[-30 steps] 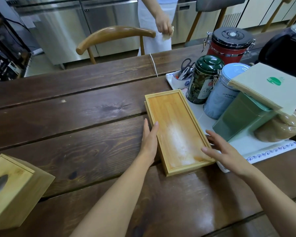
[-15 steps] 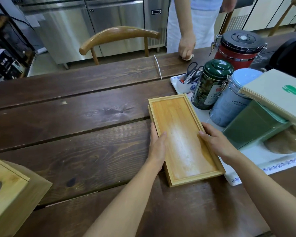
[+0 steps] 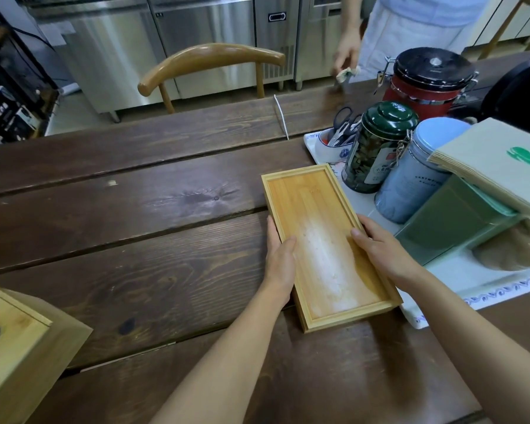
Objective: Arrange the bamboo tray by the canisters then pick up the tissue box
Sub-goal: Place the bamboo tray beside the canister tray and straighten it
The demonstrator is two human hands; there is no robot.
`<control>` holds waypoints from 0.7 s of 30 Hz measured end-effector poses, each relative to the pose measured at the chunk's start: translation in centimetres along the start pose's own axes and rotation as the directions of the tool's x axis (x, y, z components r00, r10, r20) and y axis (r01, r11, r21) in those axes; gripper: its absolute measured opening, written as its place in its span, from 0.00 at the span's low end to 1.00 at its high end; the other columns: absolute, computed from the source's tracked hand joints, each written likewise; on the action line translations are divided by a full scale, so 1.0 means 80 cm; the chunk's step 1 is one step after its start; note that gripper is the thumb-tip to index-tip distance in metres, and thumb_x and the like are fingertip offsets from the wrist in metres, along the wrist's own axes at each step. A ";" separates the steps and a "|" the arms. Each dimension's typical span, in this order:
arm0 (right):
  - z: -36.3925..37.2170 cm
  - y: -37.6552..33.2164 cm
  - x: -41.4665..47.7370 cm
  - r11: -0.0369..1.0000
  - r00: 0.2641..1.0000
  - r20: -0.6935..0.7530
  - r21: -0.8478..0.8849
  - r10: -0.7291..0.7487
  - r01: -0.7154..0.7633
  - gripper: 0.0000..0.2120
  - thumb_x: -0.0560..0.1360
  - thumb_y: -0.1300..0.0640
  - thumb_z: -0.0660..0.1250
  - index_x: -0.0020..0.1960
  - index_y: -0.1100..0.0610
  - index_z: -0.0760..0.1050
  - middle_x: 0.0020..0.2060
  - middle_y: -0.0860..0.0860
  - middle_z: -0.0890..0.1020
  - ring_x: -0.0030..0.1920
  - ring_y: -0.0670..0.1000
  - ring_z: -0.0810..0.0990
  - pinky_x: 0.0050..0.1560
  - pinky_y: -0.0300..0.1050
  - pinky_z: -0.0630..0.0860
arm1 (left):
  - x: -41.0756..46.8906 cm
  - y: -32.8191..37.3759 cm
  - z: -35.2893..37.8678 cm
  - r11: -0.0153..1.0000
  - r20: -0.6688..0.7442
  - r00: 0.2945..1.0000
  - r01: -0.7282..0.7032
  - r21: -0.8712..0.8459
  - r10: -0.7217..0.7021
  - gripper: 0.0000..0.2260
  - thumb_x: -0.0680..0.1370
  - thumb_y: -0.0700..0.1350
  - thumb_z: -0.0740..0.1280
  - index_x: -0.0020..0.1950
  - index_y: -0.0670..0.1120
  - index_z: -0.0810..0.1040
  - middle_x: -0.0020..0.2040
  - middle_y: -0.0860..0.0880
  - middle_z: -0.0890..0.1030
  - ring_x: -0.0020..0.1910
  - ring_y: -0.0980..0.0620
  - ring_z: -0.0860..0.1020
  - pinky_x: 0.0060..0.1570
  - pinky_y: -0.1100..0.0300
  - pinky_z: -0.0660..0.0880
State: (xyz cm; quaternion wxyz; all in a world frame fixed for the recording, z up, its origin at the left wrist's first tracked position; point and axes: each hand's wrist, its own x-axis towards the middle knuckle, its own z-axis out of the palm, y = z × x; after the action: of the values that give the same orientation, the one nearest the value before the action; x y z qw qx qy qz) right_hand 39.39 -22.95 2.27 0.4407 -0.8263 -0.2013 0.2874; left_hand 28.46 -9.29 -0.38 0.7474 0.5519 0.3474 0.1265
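— Bamboo rectangular tray (image 3: 325,240): where does it sit?
— Right side of the table (image 3: 135,240), beside the canisters (image 3: 377,148). Your left hand (image 3: 280,267) and right hand (image 3: 383,252) fingers clamp its long edges; slide it square, don't lift.

One bamboo tray (image 3: 325,240) lies on the surface (image 3: 135,224). Beside it stand three round canisters: one dark green (image 3: 377,148), one pale blue (image 3: 416,169), one red with a black lid (image 3: 426,84). One square green tin (image 3: 453,218), one stack of paper napkins (image 3: 499,160), one pair of scissors (image 3: 343,123), one wooden tissue box (image 3: 22,350), one chair (image 3: 211,62).
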 end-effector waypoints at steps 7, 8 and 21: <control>0.003 -0.002 0.000 1.000 0.999 -0.051 0.000 -0.001 0.001 0.14 0.79 0.57 0.54 0.63 0.48 0.67 0.53 0.47 0.75 0.52 0.49 0.73 0.54 0.46 0.67 | 0.000 0.000 0.003 1.000 -0.024 1.000 0.011 0.011 -0.010 0.27 0.80 0.43 0.55 0.76 0.60 0.50 0.74 0.49 0.65 0.71 0.47 0.66 0.70 0.41 0.62; 0.003 -0.003 -0.001 1.000 0.999 -0.051 0.000 -0.003 0.003 0.14 0.79 0.57 0.54 0.62 0.47 0.68 0.53 0.47 0.75 0.52 0.49 0.73 0.53 0.46 0.68 | 0.001 0.000 0.003 1.000 -0.025 1.000 0.011 0.007 -0.011 0.27 0.80 0.43 0.55 0.76 0.60 0.50 0.75 0.49 0.65 0.71 0.47 0.65 0.71 0.41 0.62; 0.049 -0.099 -0.003 0.880 0.946 -0.111 -0.411 -0.306 0.237 0.21 0.76 0.53 0.62 0.66 0.59 0.67 0.62 0.57 0.75 0.60 0.55 0.73 0.59 0.52 0.71 | -0.046 0.077 -0.121 0.837 -0.057 0.983 -0.120 0.534 0.177 0.24 0.77 0.54 0.62 0.72 0.49 0.65 0.71 0.49 0.71 0.69 0.50 0.69 0.65 0.54 0.66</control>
State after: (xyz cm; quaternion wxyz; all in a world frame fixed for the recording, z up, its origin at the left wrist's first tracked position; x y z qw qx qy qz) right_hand 36.06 -16.46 7.31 0.3179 -0.8828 -0.3300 0.1039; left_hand 20.55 -2.06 5.19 0.5358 0.7539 0.3633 0.1123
